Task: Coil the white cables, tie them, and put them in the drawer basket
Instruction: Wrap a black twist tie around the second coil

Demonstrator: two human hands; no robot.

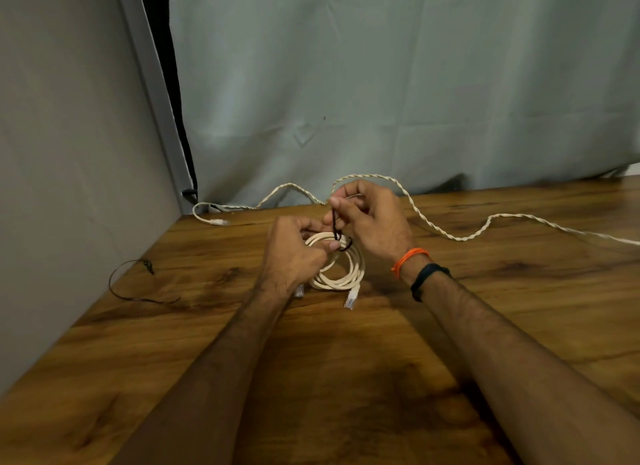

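I'm pinning the coiled cable (341, 274) with my left hand (294, 256) while my right hand (367, 218) is pinching the black tie (336, 227) taut for knotting.

no readable text, label or number shows anywhere.

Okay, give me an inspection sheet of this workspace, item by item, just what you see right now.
Surface: wooden table, dark grain patches.
Job's things: coiled white cable on the table, black tie looped round its top; no drawer basket seen.
Clutter: spare black tie lying at the left edge.
Grippers: left hand grips the coil; right hand pinches the tie's upper end.
Cables: uncoiled twisted white cable snaking along the back, its connector at back left.
Surroundings: grey curtain behind, grey panel on the left.
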